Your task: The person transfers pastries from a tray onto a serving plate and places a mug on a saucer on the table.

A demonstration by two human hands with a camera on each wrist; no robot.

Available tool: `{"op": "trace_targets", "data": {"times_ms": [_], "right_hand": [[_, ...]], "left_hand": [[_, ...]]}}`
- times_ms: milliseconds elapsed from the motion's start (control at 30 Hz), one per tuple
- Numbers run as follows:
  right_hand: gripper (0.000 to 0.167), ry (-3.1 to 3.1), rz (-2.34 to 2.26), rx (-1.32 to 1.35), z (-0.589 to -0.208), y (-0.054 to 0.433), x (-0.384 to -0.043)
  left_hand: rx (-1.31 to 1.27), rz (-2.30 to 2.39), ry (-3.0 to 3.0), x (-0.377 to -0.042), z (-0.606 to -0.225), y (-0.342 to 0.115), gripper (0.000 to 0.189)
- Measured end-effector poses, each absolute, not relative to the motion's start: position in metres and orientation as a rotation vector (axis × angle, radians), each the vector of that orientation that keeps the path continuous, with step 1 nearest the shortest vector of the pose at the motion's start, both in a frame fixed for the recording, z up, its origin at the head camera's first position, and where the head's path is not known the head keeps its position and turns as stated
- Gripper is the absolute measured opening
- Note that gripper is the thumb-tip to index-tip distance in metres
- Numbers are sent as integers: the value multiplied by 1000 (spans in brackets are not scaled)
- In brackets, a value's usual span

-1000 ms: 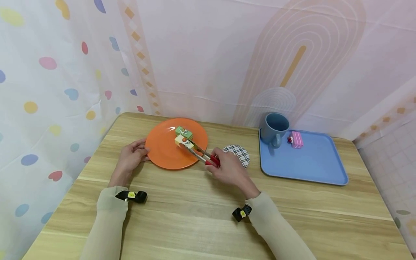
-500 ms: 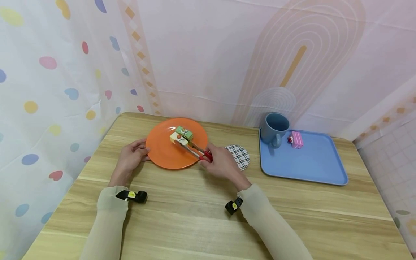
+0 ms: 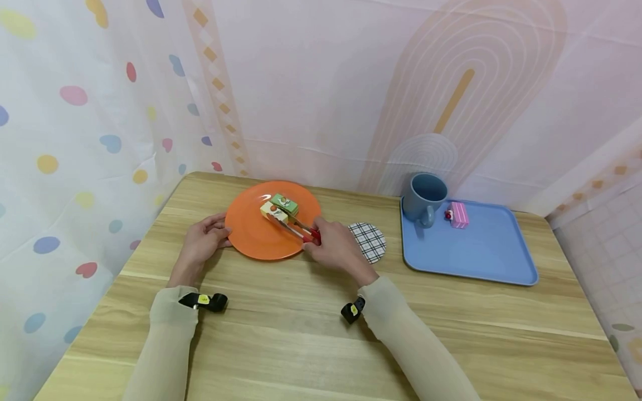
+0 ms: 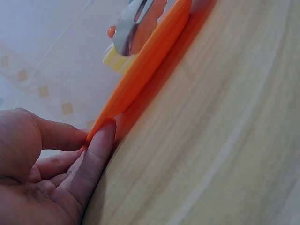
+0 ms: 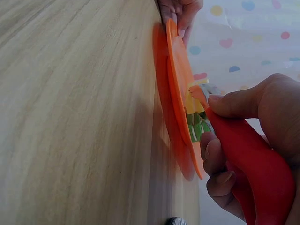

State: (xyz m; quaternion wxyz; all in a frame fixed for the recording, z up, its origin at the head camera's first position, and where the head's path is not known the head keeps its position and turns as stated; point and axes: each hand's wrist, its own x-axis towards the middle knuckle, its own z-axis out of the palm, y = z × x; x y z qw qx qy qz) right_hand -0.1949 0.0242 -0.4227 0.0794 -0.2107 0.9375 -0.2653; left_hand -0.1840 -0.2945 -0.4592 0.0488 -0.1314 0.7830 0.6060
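My left hand [image 3: 200, 242] pinches the left rim of an orange plate [image 3: 251, 240], thumb above and a finger beneath, as the left wrist view shows. In my right hand [image 3: 337, 245] is a pair of tongs with red handles [image 5: 253, 159]; fingers and thumb wrap these handles. The metal ends of the tongs lie around a small yellow cake piece [image 3: 267, 210] with an orange ball on top, low over the plate. Just behind it on the plate sits a green cake piece [image 3: 285, 202], partly hidden in the right wrist view.
A round checked coaster [image 3: 372, 243] lies right of the plate, partly behind my right hand. Farther right, a blue tray [image 3: 471, 253] bears a blue-grey mug [image 3: 420, 203] and a pink striped cake piece [image 3: 459, 215]. A patterned curtain [image 3: 311, 100] hangs behind the wooden table [image 3: 281, 334].
My right hand and the tongs have moved left, and the yellow cake piece has shifted left beside the green one. The left hand and plate have stayed in place.
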Motion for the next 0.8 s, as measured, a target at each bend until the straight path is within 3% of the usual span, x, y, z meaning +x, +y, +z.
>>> {"op": "trace_targets", "data": {"times_ms": [800], "right_hand": [[30, 2783, -778, -590, -422, 17, -199]], "left_hand": [[-396, 1848, 2391, -183, -460, -296, 54]]}}
